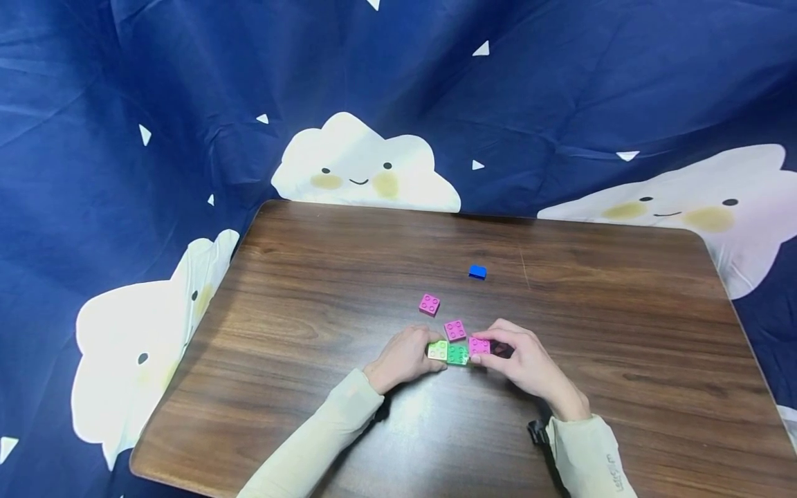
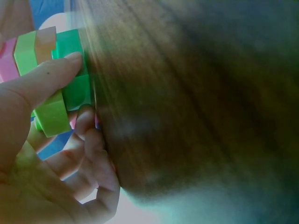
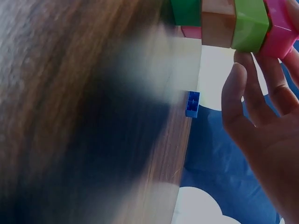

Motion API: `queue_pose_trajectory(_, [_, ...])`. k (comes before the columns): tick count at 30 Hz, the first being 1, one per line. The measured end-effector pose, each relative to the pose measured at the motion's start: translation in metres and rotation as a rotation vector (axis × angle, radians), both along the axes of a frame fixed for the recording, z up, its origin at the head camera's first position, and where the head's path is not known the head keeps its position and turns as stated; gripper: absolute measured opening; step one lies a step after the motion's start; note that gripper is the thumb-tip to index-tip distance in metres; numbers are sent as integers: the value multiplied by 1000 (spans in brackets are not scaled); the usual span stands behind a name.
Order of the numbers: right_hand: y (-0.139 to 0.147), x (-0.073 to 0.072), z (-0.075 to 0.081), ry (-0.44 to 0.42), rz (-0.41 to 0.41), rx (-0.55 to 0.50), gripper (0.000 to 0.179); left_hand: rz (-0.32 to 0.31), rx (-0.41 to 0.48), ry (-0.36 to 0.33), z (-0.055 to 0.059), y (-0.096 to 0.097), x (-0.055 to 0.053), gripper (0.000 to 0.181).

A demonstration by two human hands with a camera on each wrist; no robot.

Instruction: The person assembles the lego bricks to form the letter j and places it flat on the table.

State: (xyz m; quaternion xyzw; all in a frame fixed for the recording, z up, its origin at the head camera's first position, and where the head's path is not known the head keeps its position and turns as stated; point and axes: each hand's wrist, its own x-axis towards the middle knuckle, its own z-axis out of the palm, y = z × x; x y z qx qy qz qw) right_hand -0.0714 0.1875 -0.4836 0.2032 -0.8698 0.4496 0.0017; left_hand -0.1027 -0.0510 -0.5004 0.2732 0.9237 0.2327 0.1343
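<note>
A small stack of toy building bricks stands on the table, with green bricks (image 2: 77, 91) at its bottom. My left hand (image 1: 407, 354) grips its left side, thumb across the green and lime bricks. That lime brick (image 1: 438, 351) sits on the left. At the right side a brown brick (image 3: 218, 23), another lime brick (image 3: 252, 25) and a pink brick (image 1: 479, 345) rise one over another. My right hand (image 1: 526, 363) pinches the pink brick at the top between thumb and fingers. Just behind the stack is a second pink brick (image 1: 454, 330).
A third pink brick (image 1: 429, 304) lies farther back on the brown wooden table (image 1: 311, 277). Beyond it is a small blue brick (image 1: 477, 272). A dark blue cloth (image 1: 529, 104) with smiling clouds hangs behind the table and along its left side.
</note>
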Motion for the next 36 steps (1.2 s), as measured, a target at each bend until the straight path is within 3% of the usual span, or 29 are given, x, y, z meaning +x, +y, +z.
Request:
queue_pose_trajectory(14, [0, -2, 2, -84, 5, 16, 28, 4, -14, 10, -1, 1, 1, 28])
queue_pose_trajectory(36, [-1, -1, -1, -95, 21, 29, 31, 8, -8, 8, -1, 0, 0, 30])
